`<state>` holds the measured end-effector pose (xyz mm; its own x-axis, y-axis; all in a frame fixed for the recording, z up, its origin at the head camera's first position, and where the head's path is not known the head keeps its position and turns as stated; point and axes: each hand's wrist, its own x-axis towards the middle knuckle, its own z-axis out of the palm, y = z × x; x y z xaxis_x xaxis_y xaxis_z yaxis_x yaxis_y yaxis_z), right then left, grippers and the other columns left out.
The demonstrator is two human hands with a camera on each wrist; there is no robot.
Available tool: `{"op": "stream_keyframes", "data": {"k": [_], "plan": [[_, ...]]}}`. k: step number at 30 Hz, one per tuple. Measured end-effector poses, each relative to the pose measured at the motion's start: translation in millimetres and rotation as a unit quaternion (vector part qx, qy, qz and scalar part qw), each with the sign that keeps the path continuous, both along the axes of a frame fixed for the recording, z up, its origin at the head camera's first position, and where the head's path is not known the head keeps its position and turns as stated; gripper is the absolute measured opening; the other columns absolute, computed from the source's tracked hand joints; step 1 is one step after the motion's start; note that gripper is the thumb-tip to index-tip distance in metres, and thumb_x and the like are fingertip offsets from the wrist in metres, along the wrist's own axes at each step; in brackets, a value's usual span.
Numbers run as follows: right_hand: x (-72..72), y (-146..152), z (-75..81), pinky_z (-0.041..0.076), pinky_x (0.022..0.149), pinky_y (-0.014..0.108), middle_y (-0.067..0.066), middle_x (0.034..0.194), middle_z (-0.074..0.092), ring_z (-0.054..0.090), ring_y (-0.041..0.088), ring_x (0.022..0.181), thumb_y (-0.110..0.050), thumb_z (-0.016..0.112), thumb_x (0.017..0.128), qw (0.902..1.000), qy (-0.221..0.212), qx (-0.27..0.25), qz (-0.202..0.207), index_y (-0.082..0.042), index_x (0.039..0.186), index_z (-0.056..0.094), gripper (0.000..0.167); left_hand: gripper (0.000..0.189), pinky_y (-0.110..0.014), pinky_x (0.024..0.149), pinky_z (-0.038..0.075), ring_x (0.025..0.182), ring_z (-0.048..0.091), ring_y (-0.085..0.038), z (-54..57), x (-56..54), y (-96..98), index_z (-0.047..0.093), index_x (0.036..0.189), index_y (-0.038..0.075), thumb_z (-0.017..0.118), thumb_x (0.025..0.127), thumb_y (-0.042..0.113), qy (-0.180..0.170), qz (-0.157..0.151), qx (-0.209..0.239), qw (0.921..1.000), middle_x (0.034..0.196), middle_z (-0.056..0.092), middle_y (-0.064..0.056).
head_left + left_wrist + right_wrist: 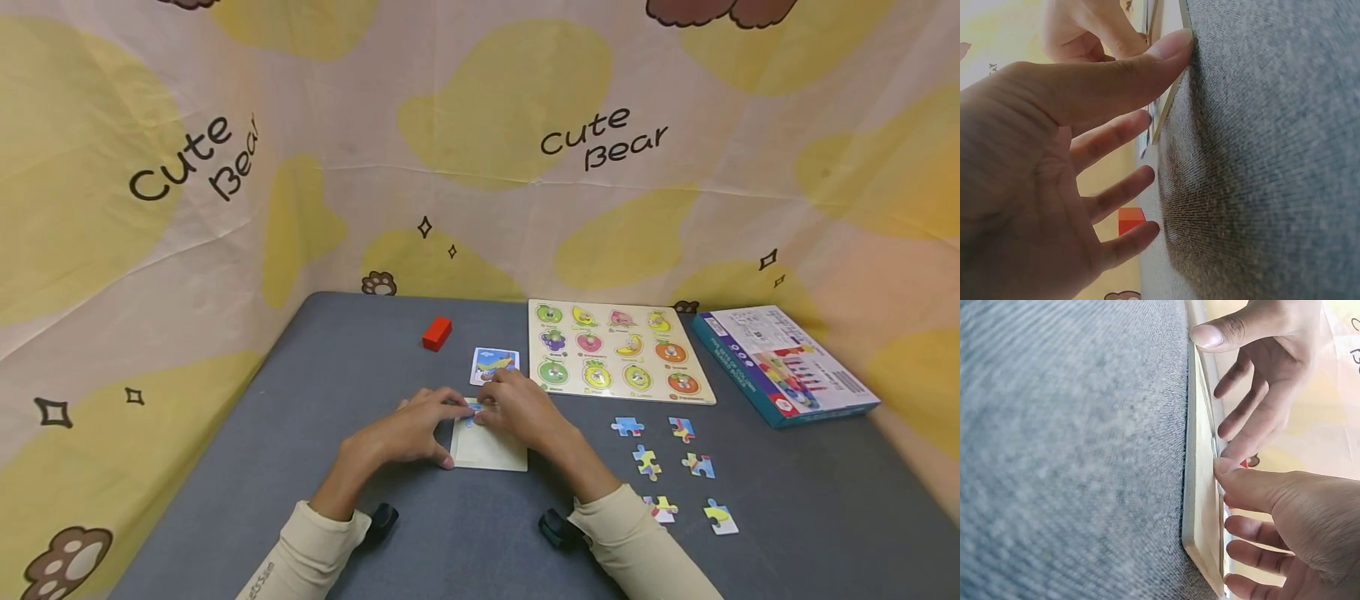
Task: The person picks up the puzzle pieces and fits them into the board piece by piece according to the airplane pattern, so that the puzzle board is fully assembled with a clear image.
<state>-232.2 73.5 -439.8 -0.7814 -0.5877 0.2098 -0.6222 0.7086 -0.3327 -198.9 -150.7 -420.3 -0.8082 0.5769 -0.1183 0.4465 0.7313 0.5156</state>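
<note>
Pinching puzzle piece (471, 419) with right hand (517, 404), touching board (491, 452) edge with spread left hand (420, 423), below upper-right "Cute Bear" lettering (604, 140)!

- A red block (437, 334) lies on the grey table (352, 358), toward its far side.
- A pale board (611, 360) with three rows of fruit pictures lies to the right of this block.
- A flat box (795, 371) with teal sides lies just beside the board; its print seems too small for reading.
- A cloth (465, 200) with yellow patches and "Cute Bear" lettering hangs behind.
</note>
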Motion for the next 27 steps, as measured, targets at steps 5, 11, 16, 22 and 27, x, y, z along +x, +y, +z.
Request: {"op": "stream_keyframes", "data": {"k": [5,11,16,22,27], "plan": [[1.8,6,-2.1,0.054,0.093,0.047,0.009,0.112,0.072,0.066,0.029,0.107,-0.026,0.085,0.091,0.9998,-0.001,-0.017,0.001,-0.008,0.111,0.080,0.027,0.074,-0.069,0.108,0.034,0.136,0.046,-0.036,0.4,-1.8,2.7,0.064,0.147,0.012,0.093,0.080,0.020,-0.016,0.007,-0.002,0.9998,0.147,0.054,-0.006],[6.8,22,-3.6,0.053,0.095,0.048,0.010,0.116,0.068,0.062,0.028,0.108,-0.027,0.086,0.090,0.9992,0.000,-0.039,-0.012,-0.008,0.116,0.078,0.033,0.073,-0.068,0.107,0.034,0.136,0.047,-0.036,0.9,-3.6,4.9,0.065,0.147,0.014,0.093,0.080,0.021,-0.020,0.016,-0.008,0.9996,0.146,0.055,-0.004],[15.2,39,1.5,0.052,0.097,0.047,0.008,0.119,0.065,0.059,0.026,0.111,-0.028,0.085,0.091,0.9974,-0.035,-0.033,-0.054,-0.010,0.120,0.078,0.034,0.073,-0.067,0.107,0.035,0.134,0.047,-0.034,0.4,-3.5,5.4,0.066,0.146,0.016,0.094,0.079,0.020,-0.024,0.026,-0.014,0.9993,0.145,0.056,-0.003],[22.4,66,3.2,0.052,0.098,0.047,0.005,0.120,0.067,0.060,0.024,0.112,-0.031,0.087,0.090,0.9963,-0.016,-0.015,-0.083,-0.012,0.122,0.077,0.039,0.073,-0.064,0.106,0.036,0.133,0.047,-0.032,-1.1,-2.2,3.8,0.066,0.146,0.016,0.094,0.079,0.020,-0.024,0.032,-0.012,0.9991,0.145,0.056,-0.003],[29.6,94,6.7,0.047,0.099,0.053,0.004,0.119,0.072,0.062,0.027,0.110,-0.034,0.087,0.089,0.9950,0.013,0.008,-0.098,-0.012,0.122,0.078,0.041,0.073,-0.065,0.104,0.036,0.131,0.049,-0.032,-2.5,-2.3,3.7,0.067,0.144,0.014,0.095,0.077,0.018,-0.013,0.029,-0.001,0.9995,0.143,0.058,-0.003]]}}
